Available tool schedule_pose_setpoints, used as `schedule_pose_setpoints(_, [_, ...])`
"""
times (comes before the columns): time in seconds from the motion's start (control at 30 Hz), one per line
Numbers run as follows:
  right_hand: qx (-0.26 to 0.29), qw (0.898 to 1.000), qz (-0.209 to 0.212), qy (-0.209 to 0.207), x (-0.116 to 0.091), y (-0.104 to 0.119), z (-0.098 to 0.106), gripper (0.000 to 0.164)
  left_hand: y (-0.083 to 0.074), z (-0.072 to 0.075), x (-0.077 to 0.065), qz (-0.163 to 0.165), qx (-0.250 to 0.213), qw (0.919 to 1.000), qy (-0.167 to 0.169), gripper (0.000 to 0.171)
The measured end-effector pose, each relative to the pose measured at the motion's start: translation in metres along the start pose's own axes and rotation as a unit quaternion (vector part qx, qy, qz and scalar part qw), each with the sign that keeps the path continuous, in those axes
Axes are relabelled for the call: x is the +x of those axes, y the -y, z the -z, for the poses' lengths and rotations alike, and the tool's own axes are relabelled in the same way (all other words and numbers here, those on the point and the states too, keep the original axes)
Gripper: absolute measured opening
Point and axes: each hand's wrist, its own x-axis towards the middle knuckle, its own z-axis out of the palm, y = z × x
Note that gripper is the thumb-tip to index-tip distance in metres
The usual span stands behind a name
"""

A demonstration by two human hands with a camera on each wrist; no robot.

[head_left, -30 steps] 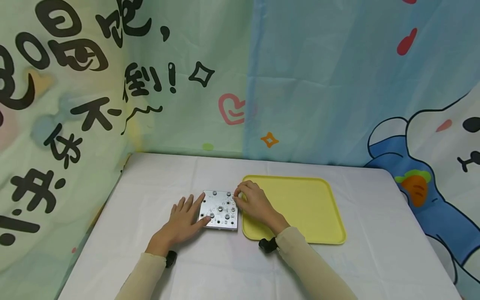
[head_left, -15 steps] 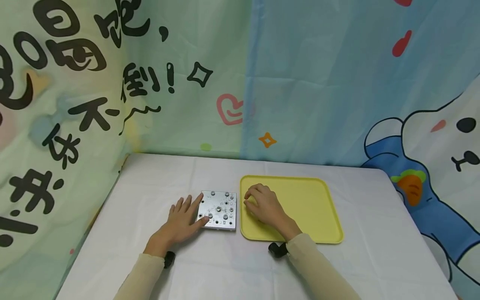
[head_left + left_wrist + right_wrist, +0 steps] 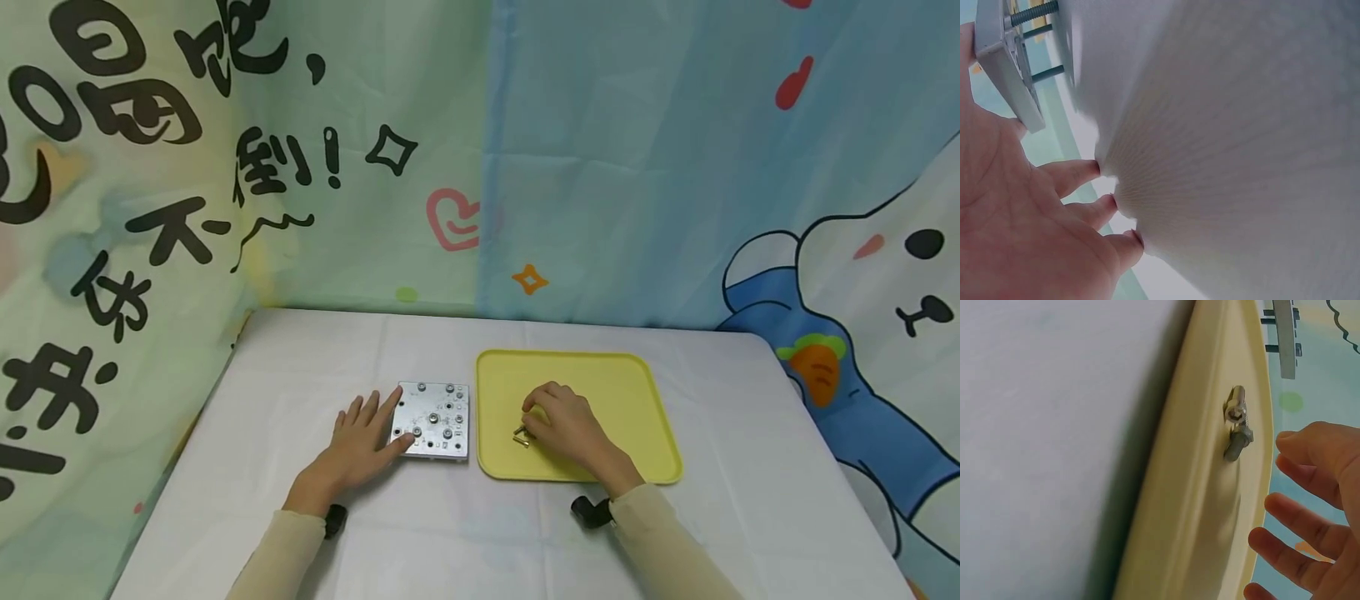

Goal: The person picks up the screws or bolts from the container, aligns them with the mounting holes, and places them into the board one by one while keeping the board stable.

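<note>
A silver metal plate [image 3: 417,408] with several bolt heads on top stands on the table; bolt shanks [image 3: 1035,12] stick out beneath it in the left wrist view. My left hand [image 3: 358,442] lies spread at its left side, thumb and index finger touching the plate, the other fingertips [image 3: 1089,167] on the cloth. Over the yellow tray [image 3: 600,375] hovers my right hand [image 3: 566,425], fingers loosely bent, holding nothing that I can see. Two bolts, a silver one [image 3: 1235,405] and a greyer one [image 3: 1238,442], lie close together on the tray, just left of that hand.
White cloth [image 3: 465,533] covers the table. Printed curtains [image 3: 622,208] hang along the back and left side. The tray's raised rim [image 3: 480,425] is a short gap away from the plate's right edge.
My right hand has moved from the plate's right edge rightward over the tray. The bolts on the tray now show beside its fingers. My left hand stays at the plate.
</note>
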Motion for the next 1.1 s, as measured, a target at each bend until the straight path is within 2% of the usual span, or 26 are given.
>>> schedule_pose_setpoints(0.37, [-0.024, 0.999, -0.005, 0.025, -0.011, -0.003, 0.0, 0.01, 0.001, 0.0, 0.0, 0.001, -0.002, 1.0, 0.004, 0.081])
schedule_pose_setpoints(0.8, [-0.06, 0.997, 0.008, 0.041, -0.01, 0.001, -0.002, 0.009, 0.0, 0.001, 0.0, 0.003, -0.006, 0.9999, 0.01, 0.082])
schedule_pose_setpoints(1.1, [-0.06, 0.997, 0.01, 0.037, -0.01, 0.002, -0.005, 0.011, 0.002, -0.001, -0.001, 0.002, -0.008, 0.9999, 0.011, 0.083])
